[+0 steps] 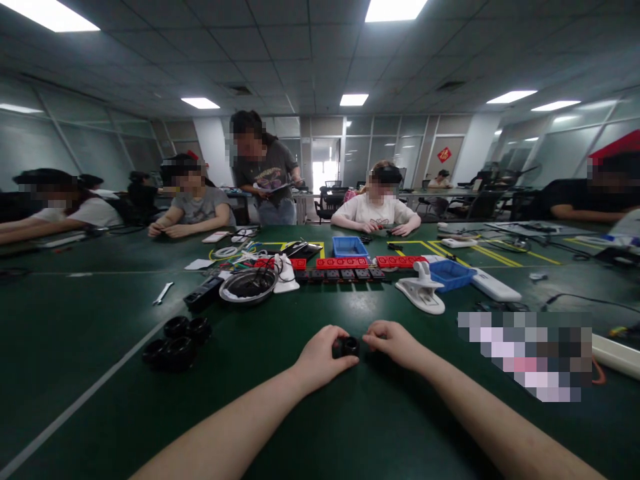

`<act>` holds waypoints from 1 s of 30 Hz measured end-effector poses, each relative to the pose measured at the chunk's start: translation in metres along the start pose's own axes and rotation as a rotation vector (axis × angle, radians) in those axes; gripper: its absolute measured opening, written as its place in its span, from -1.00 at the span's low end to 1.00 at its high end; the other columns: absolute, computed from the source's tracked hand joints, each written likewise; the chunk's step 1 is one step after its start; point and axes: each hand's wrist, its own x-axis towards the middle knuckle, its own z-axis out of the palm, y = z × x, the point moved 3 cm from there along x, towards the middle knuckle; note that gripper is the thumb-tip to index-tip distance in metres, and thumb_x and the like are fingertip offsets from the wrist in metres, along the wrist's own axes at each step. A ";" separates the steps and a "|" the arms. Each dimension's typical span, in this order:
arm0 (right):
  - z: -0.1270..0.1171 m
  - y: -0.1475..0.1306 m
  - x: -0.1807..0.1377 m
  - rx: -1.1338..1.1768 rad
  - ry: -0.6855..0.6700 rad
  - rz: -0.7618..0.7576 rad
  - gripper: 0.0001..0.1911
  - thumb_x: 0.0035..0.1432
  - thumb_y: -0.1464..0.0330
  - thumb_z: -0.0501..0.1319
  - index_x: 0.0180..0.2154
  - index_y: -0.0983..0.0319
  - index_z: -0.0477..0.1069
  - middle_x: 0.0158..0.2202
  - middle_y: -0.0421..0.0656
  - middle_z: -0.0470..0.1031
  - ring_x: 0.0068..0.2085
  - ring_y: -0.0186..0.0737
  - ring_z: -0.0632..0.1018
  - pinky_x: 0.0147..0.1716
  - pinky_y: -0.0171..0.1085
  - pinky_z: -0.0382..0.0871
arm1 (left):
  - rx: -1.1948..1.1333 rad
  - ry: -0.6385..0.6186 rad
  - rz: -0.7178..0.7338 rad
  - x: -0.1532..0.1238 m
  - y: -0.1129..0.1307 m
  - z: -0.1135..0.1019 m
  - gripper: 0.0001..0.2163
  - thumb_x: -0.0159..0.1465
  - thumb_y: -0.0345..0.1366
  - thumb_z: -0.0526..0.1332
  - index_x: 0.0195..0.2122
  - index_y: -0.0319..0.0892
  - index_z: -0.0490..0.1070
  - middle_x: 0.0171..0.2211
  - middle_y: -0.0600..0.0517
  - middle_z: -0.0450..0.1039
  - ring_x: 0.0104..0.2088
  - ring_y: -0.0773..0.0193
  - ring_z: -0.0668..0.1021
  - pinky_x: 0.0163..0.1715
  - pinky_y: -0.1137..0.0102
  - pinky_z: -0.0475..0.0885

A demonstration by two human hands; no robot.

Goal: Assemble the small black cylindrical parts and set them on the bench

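My left hand (pixel 327 353) curls its thumb and fingers around a small black cylindrical part (pixel 351 346) with a round opening on top. It is low over the green table in front of me. Just to the right of that part is my right hand (pixel 393 341), its thumb and fingers pressed together. Whatever the right fingertips may hold is too small or dark to make out. Farther left on the table stands a cluster of several similar black round parts (pixel 179 341), apart from both hands.
Beyond my hands lie a metal bowl (pixel 249 287), red socket strips (pixel 343 263), a white clamp (pixel 423 290) and blue bins (pixel 350 247) (pixel 451 274). A wrench (pixel 163 293) lies at left. A blurred-out object (pixel 535 360) is at right. Co-workers sit across the table (pixel 280 427).
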 end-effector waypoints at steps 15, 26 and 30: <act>0.023 -0.007 -0.002 0.168 -0.199 -0.104 -0.71 -0.11 0.42 0.18 -0.24 0.31 0.35 -0.40 -0.21 0.38 -0.39 -0.30 0.37 -0.39 -0.34 0.23 | -0.046 -0.022 0.132 -0.001 -0.005 -0.005 -0.69 -0.02 -0.26 0.29 -0.21 -0.16 0.39 -0.34 0.04 0.36 -0.34 0.26 0.41 -0.35 0.42 0.30; 0.043 -0.014 -0.004 -0.435 0.176 -0.015 -0.64 -0.10 0.07 0.17 -0.44 0.26 0.28 -0.45 -0.14 0.37 -0.40 -0.22 0.38 -0.46 -0.31 0.15 | -0.030 0.084 0.072 0.001 -0.013 -0.003 -0.71 -0.07 -0.25 0.31 -0.32 -0.22 0.35 -0.38 0.07 0.30 -0.40 0.31 0.37 -0.41 0.45 0.28; 0.040 -0.016 -0.007 -0.289 0.135 -0.094 -0.49 -0.14 0.12 0.23 -0.17 0.26 0.26 -0.25 -0.09 0.39 -0.23 -0.15 0.40 -0.29 -0.25 0.22 | -0.023 0.056 0.110 0.002 -0.014 -0.005 -0.69 -0.06 -0.23 0.30 -0.29 -0.21 0.35 -0.36 0.05 0.31 -0.38 0.30 0.38 -0.38 0.43 0.30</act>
